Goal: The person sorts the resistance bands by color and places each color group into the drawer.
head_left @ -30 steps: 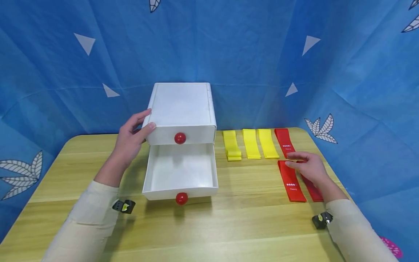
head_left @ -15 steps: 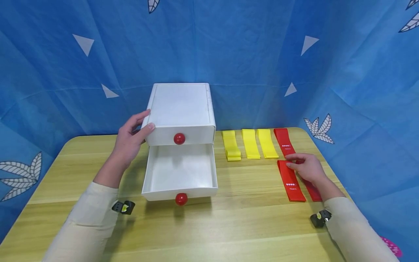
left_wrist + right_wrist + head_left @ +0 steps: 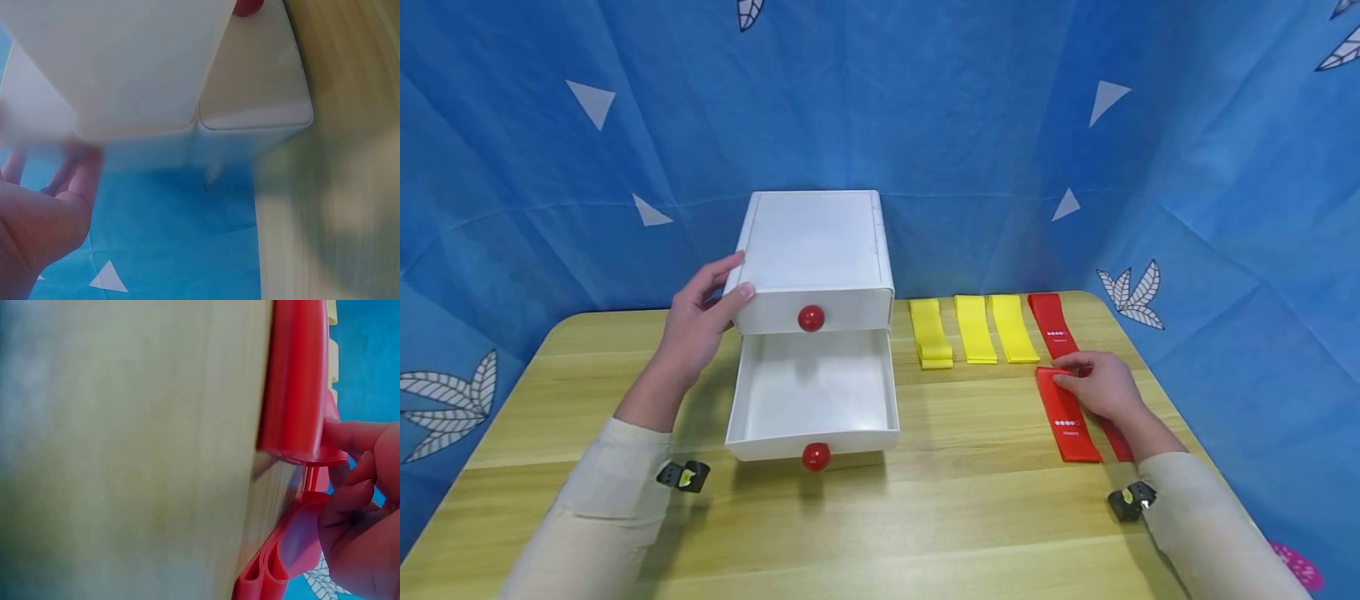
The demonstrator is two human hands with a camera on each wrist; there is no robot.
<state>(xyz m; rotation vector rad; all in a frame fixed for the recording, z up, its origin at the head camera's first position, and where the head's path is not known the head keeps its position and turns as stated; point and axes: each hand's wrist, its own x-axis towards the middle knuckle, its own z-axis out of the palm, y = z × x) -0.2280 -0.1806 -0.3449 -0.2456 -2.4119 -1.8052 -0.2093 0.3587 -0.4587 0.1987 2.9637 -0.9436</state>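
A white two-drawer cabinet stands on the table, its lower drawer pulled out and bare inside. My left hand rests against its left side, fingers fairly straight, thumb at the upper front corner. At the right, my right hand pinches the far end of a flat red resistance band marked "Heavy". In the right wrist view the thumb lies on that red end, with a fingertip behind it. Another red band is partly hidden under the hand, and a third red band lies behind.
Yellow bands lie in a row between the cabinet and the red ones. Red knobs stick out from both drawers. A blue patterned curtain hangs right behind the wooden table.
My right hand has lowered and moved slightly left, its thumb and finger closing on the red band's far end. The left hand stays at the cabinet.
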